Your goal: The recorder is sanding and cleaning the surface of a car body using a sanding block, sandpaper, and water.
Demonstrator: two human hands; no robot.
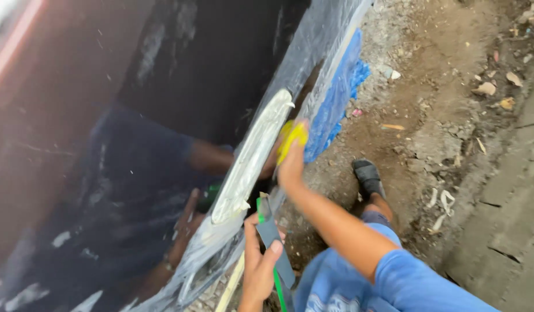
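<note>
Two bare hands work against a glossy dark vehicle panel [134,115], seen from above. Nearest the camera, the left hand [256,271] has its fingers [272,249] clenched around a strip of grey sandpaper [274,237] together with a thin green strip [276,283] that runs down out of the bottom of the view; the sandpaper stands upright, just beside the panel's lower edge. Below it a pale, narrow stick [231,284] lies slanted near the ground.

Farther up, the right hand [291,164] reaches out on a bare forearm from a blue sleeve [417,286], its fingers grasping a yellow sponge [292,137] pressed against the panel. Touching the sponge on its left is a long patch of off-white filler putty [252,159], running diagonally along the panel's edge. Clear plastic sheeting [319,40] is draped over the panel there, with a crumpled blue sheet [342,95] behind it near the ground.

Beside the right forearm, a foot in a black sandal [368,176] stands on the dirt ground [446,115], which is strewn with stones, scraps and dry leaves. The dark panel mirrors the person's blue shirt and arm.
</note>
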